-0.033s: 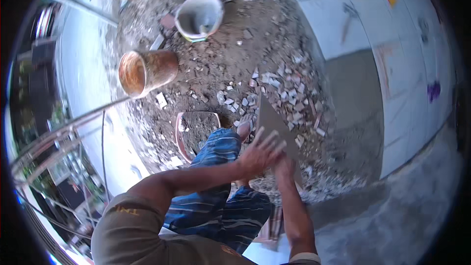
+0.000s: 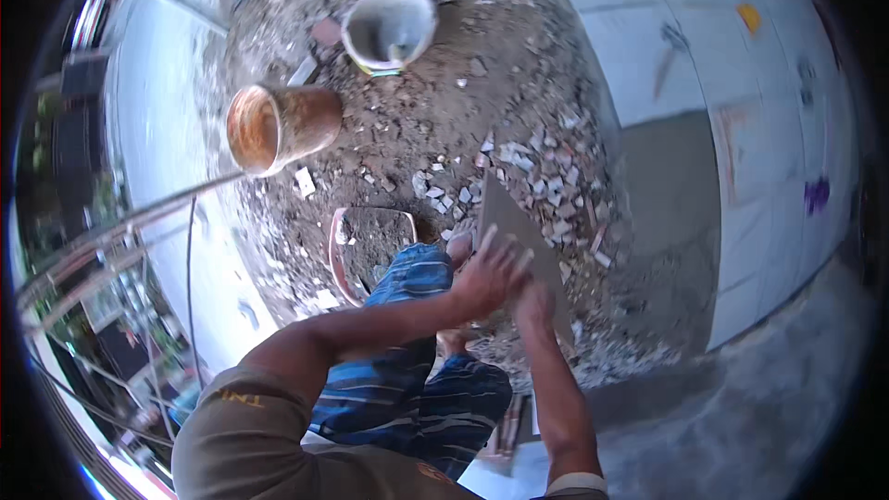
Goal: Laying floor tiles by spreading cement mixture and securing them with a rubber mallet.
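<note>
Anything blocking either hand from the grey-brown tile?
Nothing visible. The left hand and right hand are both right at the grey-brown tile; motion blur hides exact contact. Broken tile pieces lie beyond it, not in between.

The left arm (image 2: pixel 315 344) bends at the elbow, its forearm (image 2: pixel 394 318) running across the front of the body toward the right. The left hand (image 2: pixel 495 278) shows its back, with its fingers (image 2: pixel 513 259) extended forward and slightly apart, their tips blurred. The right forearm (image 2: pixel 559 398) rises from the lower edge, leaning a little left. The right hand (image 2: pixel 534 304) sits just beside the left, too blurred for its finger pose to be told.
</note>
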The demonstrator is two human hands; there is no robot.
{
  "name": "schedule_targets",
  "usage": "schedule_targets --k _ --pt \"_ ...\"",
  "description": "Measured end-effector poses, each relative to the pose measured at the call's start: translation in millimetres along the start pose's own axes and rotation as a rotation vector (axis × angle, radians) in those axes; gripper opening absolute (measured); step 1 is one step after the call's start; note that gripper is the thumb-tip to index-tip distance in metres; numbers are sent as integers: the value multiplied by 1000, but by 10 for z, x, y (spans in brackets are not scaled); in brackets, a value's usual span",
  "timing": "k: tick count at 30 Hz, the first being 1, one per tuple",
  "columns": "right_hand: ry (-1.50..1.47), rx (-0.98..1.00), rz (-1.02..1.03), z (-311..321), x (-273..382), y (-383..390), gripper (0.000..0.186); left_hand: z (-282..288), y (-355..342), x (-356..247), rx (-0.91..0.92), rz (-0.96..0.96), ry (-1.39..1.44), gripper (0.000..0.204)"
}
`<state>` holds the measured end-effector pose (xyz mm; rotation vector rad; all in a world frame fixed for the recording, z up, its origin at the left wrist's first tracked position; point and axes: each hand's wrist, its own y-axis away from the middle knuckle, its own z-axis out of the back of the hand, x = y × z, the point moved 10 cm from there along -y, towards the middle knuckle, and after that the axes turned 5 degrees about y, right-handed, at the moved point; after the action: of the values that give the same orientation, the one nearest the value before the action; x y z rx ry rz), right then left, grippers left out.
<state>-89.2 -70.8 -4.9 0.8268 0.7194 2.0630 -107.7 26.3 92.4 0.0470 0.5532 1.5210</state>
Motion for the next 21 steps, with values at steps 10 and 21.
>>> schedule_targets --k 10,21 --pt "595 238 480 218 2679 -2250 30 -743 208 3127 -63 627 409 20" --pt "208 500 753 313 3292 -2640 47 -1195 600 3547 -9 693 529 21"
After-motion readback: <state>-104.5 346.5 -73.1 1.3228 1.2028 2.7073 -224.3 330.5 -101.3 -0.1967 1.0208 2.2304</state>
